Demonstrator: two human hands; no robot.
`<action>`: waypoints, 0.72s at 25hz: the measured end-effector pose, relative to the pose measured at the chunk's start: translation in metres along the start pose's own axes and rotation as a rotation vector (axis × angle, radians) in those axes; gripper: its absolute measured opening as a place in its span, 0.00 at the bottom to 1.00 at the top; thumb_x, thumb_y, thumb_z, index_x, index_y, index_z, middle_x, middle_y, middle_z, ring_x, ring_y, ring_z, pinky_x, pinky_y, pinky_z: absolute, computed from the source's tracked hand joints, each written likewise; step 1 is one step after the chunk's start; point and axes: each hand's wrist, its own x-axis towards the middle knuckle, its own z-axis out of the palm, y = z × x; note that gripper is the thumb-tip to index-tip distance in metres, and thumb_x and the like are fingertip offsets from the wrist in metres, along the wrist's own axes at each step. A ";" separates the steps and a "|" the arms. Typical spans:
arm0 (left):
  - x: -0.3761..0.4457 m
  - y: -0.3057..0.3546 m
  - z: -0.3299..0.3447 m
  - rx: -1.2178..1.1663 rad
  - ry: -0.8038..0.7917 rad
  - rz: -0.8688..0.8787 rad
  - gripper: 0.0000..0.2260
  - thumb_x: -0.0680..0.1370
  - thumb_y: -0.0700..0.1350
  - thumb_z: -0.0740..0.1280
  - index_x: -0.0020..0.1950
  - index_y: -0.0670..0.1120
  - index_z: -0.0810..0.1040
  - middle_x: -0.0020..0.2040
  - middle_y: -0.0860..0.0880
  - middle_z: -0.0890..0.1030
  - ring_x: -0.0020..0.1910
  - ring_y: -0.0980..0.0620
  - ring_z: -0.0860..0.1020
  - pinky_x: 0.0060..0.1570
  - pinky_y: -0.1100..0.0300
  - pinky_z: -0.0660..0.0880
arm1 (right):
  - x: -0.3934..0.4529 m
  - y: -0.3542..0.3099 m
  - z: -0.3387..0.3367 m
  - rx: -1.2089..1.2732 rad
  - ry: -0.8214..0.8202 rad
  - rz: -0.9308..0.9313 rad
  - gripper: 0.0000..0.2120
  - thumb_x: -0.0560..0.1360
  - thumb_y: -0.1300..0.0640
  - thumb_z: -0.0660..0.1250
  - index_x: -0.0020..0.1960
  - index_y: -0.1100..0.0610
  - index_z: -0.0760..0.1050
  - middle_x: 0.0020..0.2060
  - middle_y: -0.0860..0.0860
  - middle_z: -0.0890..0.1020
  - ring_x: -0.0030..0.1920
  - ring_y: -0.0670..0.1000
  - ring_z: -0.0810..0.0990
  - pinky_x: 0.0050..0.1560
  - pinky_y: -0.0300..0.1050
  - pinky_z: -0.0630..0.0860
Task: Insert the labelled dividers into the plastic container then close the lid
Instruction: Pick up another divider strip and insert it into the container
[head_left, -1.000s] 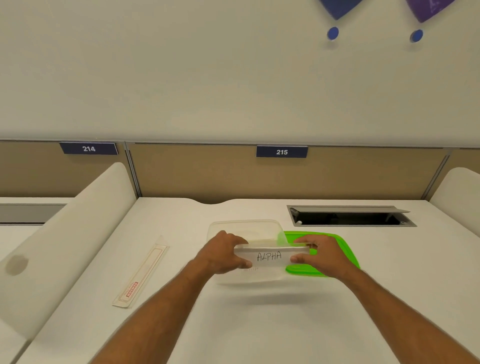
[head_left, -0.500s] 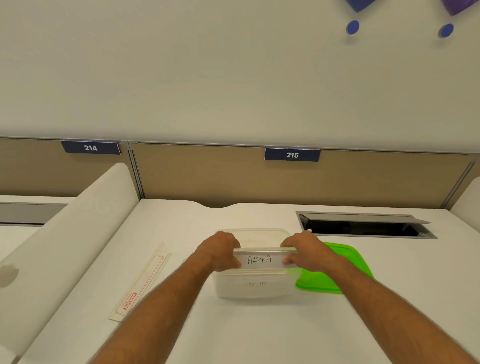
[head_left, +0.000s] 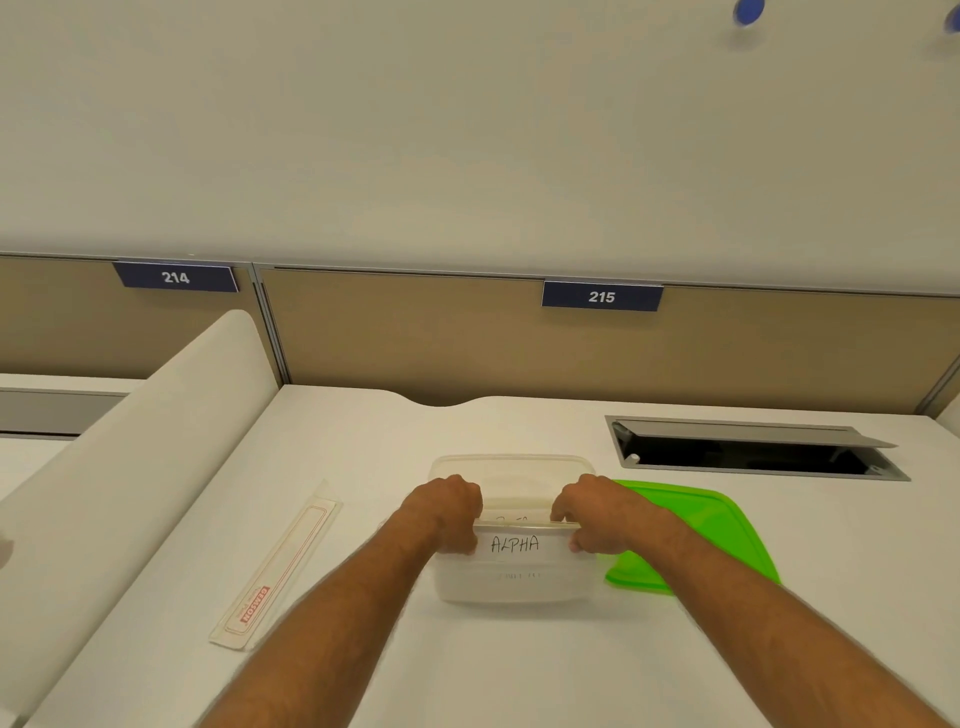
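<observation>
Head: hands (head_left: 519, 512) pinch ALPHA divider (head_left: 519, 545).

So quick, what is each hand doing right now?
Left hand: closed on the left end of the ALPHA divider, at the plastic container.
Right hand: closed on its right end.

Soft, even light from above; my arms (head_left: 332, 623) throw only faint shadows on the white desk (head_left: 519, 675). My view is sharp in the middle, and straight lines bend toward the edges.
</observation>
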 end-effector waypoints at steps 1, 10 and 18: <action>0.001 0.001 0.001 0.018 -0.005 0.001 0.19 0.72 0.46 0.70 0.62 0.46 0.77 0.59 0.45 0.76 0.54 0.45 0.79 0.46 0.54 0.76 | 0.002 -0.001 0.001 -0.008 -0.011 -0.005 0.23 0.70 0.54 0.72 0.64 0.49 0.76 0.58 0.53 0.78 0.57 0.56 0.78 0.54 0.46 0.75; 0.011 0.007 0.009 0.052 -0.057 0.009 0.20 0.72 0.44 0.71 0.63 0.46 0.76 0.60 0.45 0.76 0.55 0.45 0.79 0.53 0.52 0.79 | 0.010 -0.002 0.011 -0.042 -0.083 -0.032 0.20 0.70 0.60 0.69 0.61 0.50 0.78 0.56 0.54 0.78 0.54 0.55 0.79 0.51 0.47 0.77; 0.013 0.011 0.014 0.078 -0.059 0.013 0.16 0.74 0.40 0.67 0.61 0.44 0.77 0.59 0.44 0.77 0.54 0.43 0.79 0.51 0.52 0.79 | 0.014 -0.003 0.015 -0.058 -0.096 -0.040 0.19 0.69 0.62 0.68 0.59 0.49 0.78 0.55 0.54 0.78 0.54 0.56 0.78 0.50 0.46 0.76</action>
